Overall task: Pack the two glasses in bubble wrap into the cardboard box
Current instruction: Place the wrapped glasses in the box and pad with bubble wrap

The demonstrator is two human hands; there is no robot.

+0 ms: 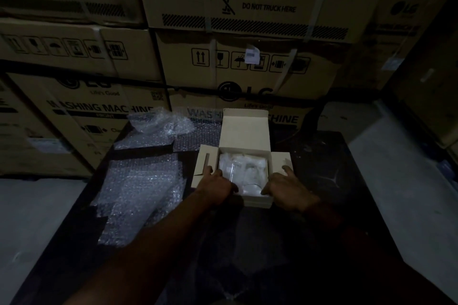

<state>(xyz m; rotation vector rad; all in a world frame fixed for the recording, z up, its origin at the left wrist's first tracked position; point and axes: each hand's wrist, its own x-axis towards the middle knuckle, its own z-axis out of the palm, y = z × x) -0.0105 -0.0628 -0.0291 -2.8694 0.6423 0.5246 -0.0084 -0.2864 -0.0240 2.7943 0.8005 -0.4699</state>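
Dim scene, one head view. A small pale cardboard box sits open on a dark tabletop, lid flap standing upright at the far side, side flaps spread left and right. Inside lie the clear glasses wrapped in white bubble wrap, filling the compartment; the individual glasses cannot be told apart through the wrap.

The left hand rests on the box's near-left corner, index finger stretched out over the left side flap, thumb at the near rim; partly open, not closed around anything. The right hand mirrors it at the near-right corner, index finger pointing across the right flap, thumb against the near wall; whether it grips the wall is unclear.

Left of the box, loose sheets of clear bubble wrap lie flat on the table, with a crumpled piece further back. Large brown printed cartons are stacked behind.
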